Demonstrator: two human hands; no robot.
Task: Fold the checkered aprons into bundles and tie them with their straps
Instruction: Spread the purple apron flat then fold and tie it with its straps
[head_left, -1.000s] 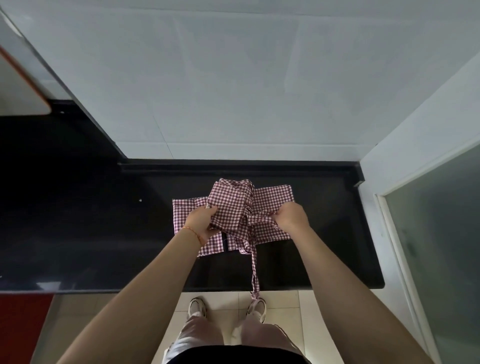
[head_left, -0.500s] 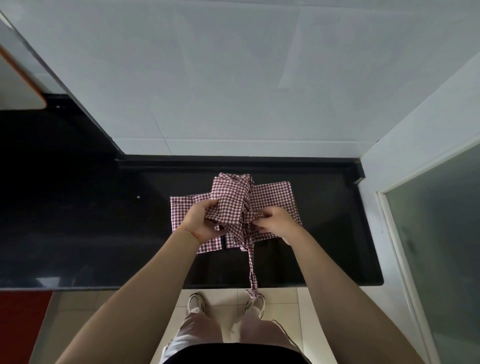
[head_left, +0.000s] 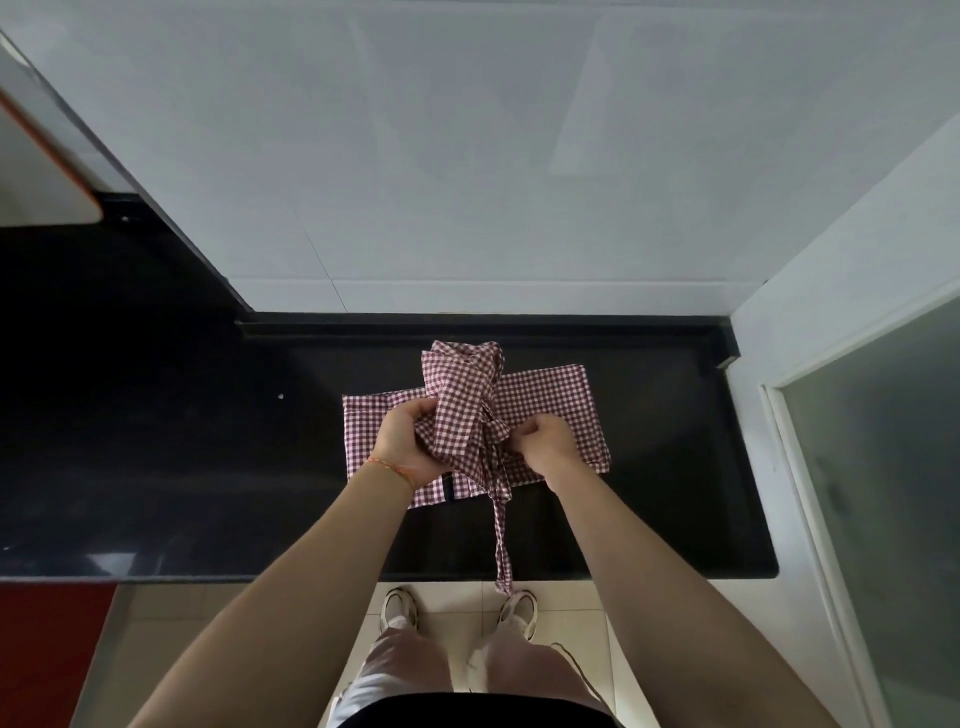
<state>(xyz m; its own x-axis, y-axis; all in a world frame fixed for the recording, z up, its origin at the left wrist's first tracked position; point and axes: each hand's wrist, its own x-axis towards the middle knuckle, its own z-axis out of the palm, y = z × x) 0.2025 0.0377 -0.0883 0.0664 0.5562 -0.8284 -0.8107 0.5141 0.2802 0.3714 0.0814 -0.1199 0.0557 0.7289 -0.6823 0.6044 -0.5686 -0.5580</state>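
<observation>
Gripping the bunched checkered apron (head_left: 460, 410) with the left hand (head_left: 402, 441), the right hand (head_left: 543, 441) has closed inward to pinch its strap (head_left: 501, 525), starting the tie above the flat aprons (head_left: 550, 402) on the black counter (head_left: 208, 467).

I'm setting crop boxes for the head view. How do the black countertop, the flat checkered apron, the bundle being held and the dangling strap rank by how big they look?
1. black countertop
2. flat checkered apron, partly covered
3. bundle, gripped by the left hand; the right hand pinches at its knot
4. dangling strap
</observation>
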